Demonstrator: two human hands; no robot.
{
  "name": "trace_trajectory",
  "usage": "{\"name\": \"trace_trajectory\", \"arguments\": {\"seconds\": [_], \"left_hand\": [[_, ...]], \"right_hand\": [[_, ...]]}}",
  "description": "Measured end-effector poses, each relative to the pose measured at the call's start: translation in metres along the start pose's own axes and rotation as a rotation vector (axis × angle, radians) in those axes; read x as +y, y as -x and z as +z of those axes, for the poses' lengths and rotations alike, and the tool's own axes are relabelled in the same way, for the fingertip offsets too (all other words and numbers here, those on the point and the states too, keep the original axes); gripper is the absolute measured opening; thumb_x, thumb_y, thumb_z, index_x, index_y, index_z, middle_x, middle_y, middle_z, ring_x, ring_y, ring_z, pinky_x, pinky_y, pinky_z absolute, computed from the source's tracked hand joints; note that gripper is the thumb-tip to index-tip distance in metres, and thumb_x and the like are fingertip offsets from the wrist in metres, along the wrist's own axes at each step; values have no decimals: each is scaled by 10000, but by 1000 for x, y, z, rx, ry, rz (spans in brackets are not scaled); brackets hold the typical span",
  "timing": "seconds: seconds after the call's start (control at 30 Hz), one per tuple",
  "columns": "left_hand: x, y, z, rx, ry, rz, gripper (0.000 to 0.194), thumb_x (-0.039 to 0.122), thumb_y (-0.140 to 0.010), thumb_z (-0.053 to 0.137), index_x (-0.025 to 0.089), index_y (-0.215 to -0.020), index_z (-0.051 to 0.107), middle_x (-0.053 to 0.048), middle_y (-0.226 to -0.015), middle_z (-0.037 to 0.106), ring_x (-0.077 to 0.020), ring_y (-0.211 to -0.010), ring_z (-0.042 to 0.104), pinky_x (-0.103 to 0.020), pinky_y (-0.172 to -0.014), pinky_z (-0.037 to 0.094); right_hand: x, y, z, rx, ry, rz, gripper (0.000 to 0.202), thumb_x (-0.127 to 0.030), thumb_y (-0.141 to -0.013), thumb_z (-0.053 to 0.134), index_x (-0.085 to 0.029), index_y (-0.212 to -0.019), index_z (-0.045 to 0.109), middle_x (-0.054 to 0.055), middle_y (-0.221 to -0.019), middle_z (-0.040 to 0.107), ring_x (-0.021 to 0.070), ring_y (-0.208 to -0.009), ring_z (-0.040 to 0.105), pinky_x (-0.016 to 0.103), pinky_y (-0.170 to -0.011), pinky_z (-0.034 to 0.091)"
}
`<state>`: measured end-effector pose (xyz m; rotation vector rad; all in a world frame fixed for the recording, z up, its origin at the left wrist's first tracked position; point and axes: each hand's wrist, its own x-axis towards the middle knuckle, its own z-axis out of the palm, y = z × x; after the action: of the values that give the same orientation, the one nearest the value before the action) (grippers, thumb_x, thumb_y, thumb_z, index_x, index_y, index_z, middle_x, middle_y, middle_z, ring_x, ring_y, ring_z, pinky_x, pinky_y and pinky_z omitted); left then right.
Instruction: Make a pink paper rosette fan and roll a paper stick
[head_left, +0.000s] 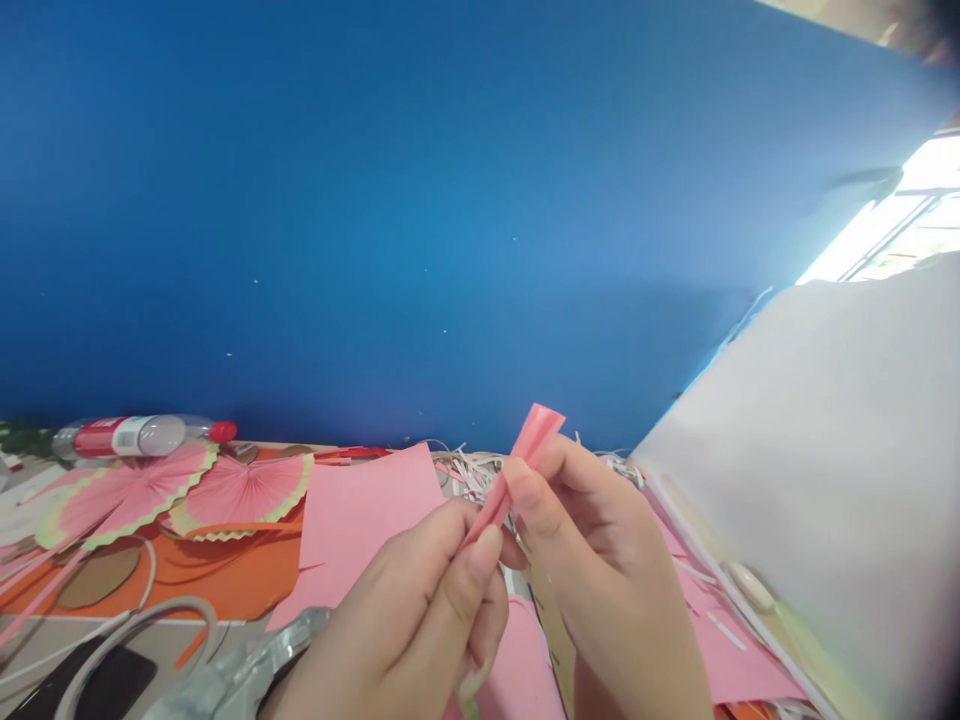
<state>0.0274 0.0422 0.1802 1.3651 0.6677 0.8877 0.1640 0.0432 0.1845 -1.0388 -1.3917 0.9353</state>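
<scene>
A narrow folded strip of pink paper [537, 432] slants up to the right between my two hands. My left hand [427, 600] pinches its lower end between thumb and fingers. Just above, my right hand [600, 540] pinches it near the middle, and the strip's upper end sticks out past the fingertips, its folds slightly fanned. Under and behind my hands lie a pink sheet [367, 510] and more pink paper [521, 660]. Part of something pale shows beneath my left hand's fingers; I cannot tell what it is.
A blue panel [420, 220] rises behind the table. At the left are pleated pink paper fans [251, 490], a plastic bottle [150, 436], orange paper [255, 575], a dark flat object [101, 680] and clear plastic or tape [225, 680]. A white panel [825, 430] stands at the right.
</scene>
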Motion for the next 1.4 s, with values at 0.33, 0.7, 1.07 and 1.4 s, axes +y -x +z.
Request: {"name": "trace_trajectory", "arguments": {"seconds": [0.33,0.7,1.07,1.4], "left_hand": [[-5,0,2,9,101,37,336,549,-814,560,220,-746,569,24,-537,497,-107,-489,460,-212,-493,442],[5,-2,4,-31,101,-74,364,508,-858,505,227,-656,390,68,-482,357,-86,-415,286,-213,-392,263],[-2,0,5,-16,-7,-49,394,551,-846,494,226,-654,381,54,-510,369,-97,-452,333,-218,-442,341],[3,1,3,-14,-41,-42,404,544,-873,443,222,-653,334,49,-540,376,-94,-468,350,-219,-434,310]], "right_hand": [[-2,0,-4,-63,99,23,305,-368,-921,478,-204,-664,458,-45,-622,460,86,-594,440,232,-557,368],[-3,2,-1,-37,115,-5,286,-377,-919,474,-209,-687,481,-35,-624,457,89,-580,430,210,-490,343],[-2,4,0,26,74,-29,299,-345,-915,484,-202,-654,463,-47,-570,420,73,-510,389,205,-466,335],[-6,2,3,33,98,-60,290,-342,-909,494,-206,-654,481,-35,-599,453,84,-534,423,187,-438,349]]}}
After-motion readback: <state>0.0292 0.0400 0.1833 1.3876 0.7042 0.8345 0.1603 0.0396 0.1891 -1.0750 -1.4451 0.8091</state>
